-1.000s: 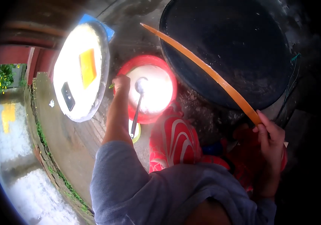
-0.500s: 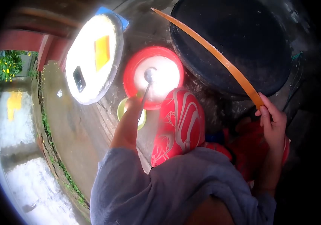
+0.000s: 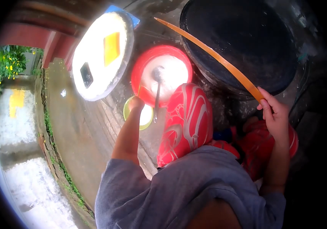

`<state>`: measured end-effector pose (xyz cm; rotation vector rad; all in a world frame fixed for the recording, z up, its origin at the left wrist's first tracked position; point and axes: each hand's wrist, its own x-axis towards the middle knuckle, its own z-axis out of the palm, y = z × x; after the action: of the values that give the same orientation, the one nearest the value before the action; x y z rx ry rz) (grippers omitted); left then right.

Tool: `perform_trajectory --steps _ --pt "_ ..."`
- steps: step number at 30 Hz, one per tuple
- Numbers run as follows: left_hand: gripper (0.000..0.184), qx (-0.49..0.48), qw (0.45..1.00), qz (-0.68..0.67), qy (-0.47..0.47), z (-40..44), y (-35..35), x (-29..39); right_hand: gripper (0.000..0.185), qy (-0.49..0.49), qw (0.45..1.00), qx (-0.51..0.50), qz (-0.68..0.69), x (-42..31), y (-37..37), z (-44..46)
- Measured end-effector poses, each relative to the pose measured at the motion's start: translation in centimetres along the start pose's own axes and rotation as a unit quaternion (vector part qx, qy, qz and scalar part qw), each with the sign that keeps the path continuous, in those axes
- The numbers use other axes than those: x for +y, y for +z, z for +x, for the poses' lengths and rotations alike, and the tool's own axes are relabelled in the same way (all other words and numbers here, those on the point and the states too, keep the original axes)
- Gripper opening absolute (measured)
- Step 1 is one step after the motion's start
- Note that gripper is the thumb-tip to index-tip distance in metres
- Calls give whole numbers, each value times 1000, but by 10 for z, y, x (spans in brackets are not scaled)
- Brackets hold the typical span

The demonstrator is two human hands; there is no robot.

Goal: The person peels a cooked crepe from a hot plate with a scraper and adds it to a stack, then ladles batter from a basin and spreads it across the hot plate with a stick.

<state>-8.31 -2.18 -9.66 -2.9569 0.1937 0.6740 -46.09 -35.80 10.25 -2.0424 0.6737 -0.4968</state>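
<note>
My right hand (image 3: 275,112) pinches the near end of a long, curved, orange-brown wooden strip (image 3: 217,56), which reaches up and left across a large round black pan (image 3: 247,42). Over a small green bowl (image 3: 144,127) with white contents, my left hand (image 3: 136,103) is closed. A thin yellowish stick (image 3: 139,91) sticks up from its fingers; the lower part is hidden. In the red basin (image 3: 136,78), a metal ladle (image 3: 158,89) rests in white liquid, its handle leaning over the near rim, apart from my left hand.
At upper left stands a round, brightly lit white surface (image 3: 94,42) bearing a yellow rectangle (image 3: 112,49) and a dark phone-like rectangle (image 3: 86,74). A blue object (image 3: 123,14) shows behind it. My red-patterned knee (image 3: 188,118) is close to the basin.
The ladle's handle has swung right, away from my left forearm. My left hand stays by the green bowl, with the thin stick showing more plainly. My right hand keeps hold of the wooden strip.
</note>
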Motion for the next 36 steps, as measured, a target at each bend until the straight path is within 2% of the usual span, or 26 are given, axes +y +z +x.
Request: perform_trajectory --steps 2,3,7,8,11,17,19,23,25,28,30,31,33,34,35,36 --pt "21 -111 948 -269 -127 5 1 -4 30 -2 1000 -10 -4 2 6 3" --pt "22 -123 935 -298 -145 4 3 -3 31 2 1000 -16 1 3 9 4" --pt "29 -97 964 -208 -136 20 24 -3 31 9 999 -37 -7 3 16 10" --pt "29 -50 989 -119 -67 52 56 -22 31 8 999 -41 -10 3 18 11" --pt "23 -10 998 -51 -18 59 48 -6 31 25 999 -48 1 6 26 15" --pt "29 52 990 -116 -64 77 22 39 32 69 995 -63 -15 8 31 26" --pt "29 44 987 -146 -56 85 10 52 32 48 997 -53 -31 10 33 31" --pt "26 38 994 -104 -6 101 -4 81 31 70 995 -45 -48 15 32 35" --pt "26 60 992 -73 88 109 -5 92 31 90 993 -52 -55 15 29 37" --pt "25 50 984 -9 169 104 -17 113 31 100 992 -56 -58 14 29 38" --pt "26 57 965 68 247 102 -17 120 31 91 993 -53 -56 12 30 38" --pt "26 57 965 67 247 101 -15 122 31 92 993 -59 -54 11 29 38" --pt "27 103 909 152 373 94 -9 130 31 89 992 -65 -53 8 29 39" --pt "28 65 896 221 381 83 -17 138 31 84 993 -63 -52 7 29 39" --pt "28 67 895 221 381 92 3 128 31 79 994 -61 -52 6 29 38" --pt "29 -21 890 -182 418 111 41 111 31 77 994 -59 -52 6 29 38"
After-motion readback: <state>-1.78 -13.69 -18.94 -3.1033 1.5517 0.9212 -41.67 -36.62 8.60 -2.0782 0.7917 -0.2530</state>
